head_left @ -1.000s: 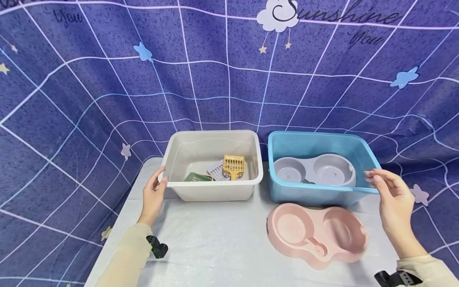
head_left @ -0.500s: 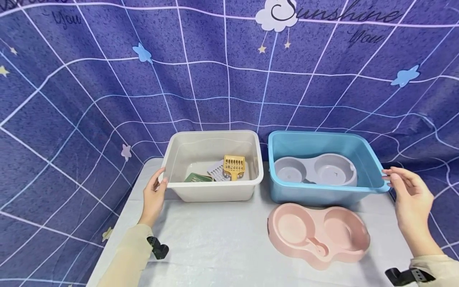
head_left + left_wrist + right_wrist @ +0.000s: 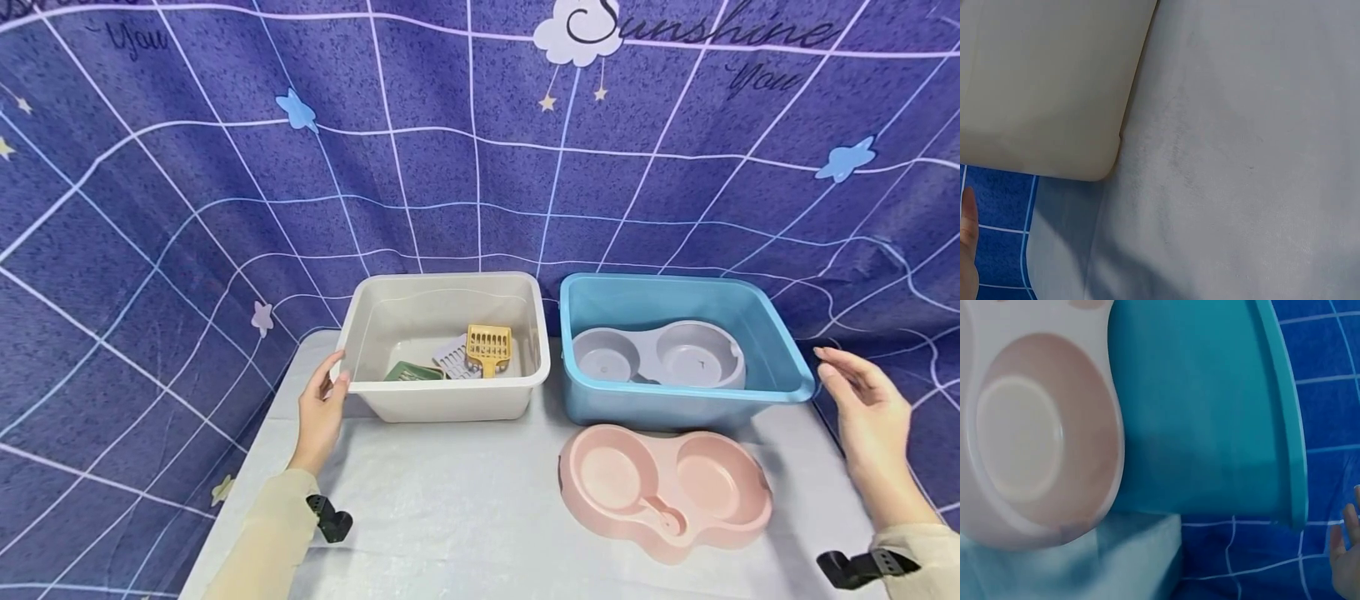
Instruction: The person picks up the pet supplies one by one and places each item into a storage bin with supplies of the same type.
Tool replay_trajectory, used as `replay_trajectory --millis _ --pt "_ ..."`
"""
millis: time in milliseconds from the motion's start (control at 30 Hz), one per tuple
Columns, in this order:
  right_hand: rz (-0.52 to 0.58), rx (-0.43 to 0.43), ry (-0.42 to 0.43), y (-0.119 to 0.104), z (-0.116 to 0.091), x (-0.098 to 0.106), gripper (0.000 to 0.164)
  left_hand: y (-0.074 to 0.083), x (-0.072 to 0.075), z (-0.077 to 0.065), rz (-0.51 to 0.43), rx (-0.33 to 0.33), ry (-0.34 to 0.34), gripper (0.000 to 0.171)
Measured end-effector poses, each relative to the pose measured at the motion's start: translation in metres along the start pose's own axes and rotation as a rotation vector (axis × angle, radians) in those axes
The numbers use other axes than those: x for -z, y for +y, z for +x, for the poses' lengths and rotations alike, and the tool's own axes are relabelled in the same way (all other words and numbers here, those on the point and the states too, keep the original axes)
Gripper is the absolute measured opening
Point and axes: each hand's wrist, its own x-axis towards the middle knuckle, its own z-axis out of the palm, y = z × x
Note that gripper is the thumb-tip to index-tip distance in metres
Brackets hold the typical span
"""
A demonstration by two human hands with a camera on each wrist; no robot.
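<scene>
My left hand (image 3: 321, 414) is at the front left corner of a pale grey plastic bin (image 3: 442, 402), fingertips right at its rim, fingers loosely bent. The left wrist view shows the bin's side (image 3: 1041, 81) and part of that hand (image 3: 967, 250). To the right of a blue bin (image 3: 652, 408), my right hand (image 3: 870, 408) hovers with relaxed fingers, apart from the rim and holding nothing. In the blue bin lies a grey double pet bowl (image 3: 651, 354). A pink double pet bowl (image 3: 663, 533) sits on the table before it.
Inside the pale bin lie a yellow slotted litter scoop (image 3: 489, 346), a light grey slotted scoop (image 3: 453, 358) and a green item (image 3: 412, 372). A purple patterned cloth (image 3: 480, 167) hangs behind the white-covered table (image 3: 435, 508).
My right hand has moved right, from over the blue bin's right end to outside its rim. The left hand stays at the pale bin; both bins and bowls keep their places.
</scene>
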Motion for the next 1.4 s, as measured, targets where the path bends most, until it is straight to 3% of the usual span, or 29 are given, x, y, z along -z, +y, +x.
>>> replay_trajectory --millis 167,300,533,767,933,1133,1233,1400 --pt "-0.124 -0.111 0.045 0.007 0.004 0.007 0.030 0.000 0.000 0.000 -0.004 0.008 0.001 0.043" --pt "-0.187 -0.148 0.050 0.012 0.005 0.013 0.032 -0.003 0.000 0.002 -0.006 0.017 -0.001 0.043" --pt "-0.164 -0.155 -0.086 0.023 0.009 0.024 0.039 -0.028 0.000 0.012 -0.029 0.011 0.016 0.043" --pt "-0.307 -0.139 -0.168 0.036 0.012 0.032 0.042 -0.039 -0.001 0.015 -0.032 -0.019 0.035 0.041" --pt "-0.316 -0.158 -0.174 0.041 0.013 0.033 0.044 -0.033 -0.001 0.014 -0.045 -0.008 0.022 0.042" --pt "-0.353 -0.233 -0.160 0.049 0.012 0.032 0.048 -0.008 -0.001 0.004 -0.038 -0.003 0.012 0.042" --pt "-0.405 -0.253 -0.134 0.053 0.009 0.031 0.050 -0.002 -0.002 0.001 -0.033 -0.003 0.013 0.042" --pt "-0.362 -0.265 -0.059 0.058 0.007 0.025 0.048 0.000 -0.002 0.000 -0.019 0.007 0.010 0.042"
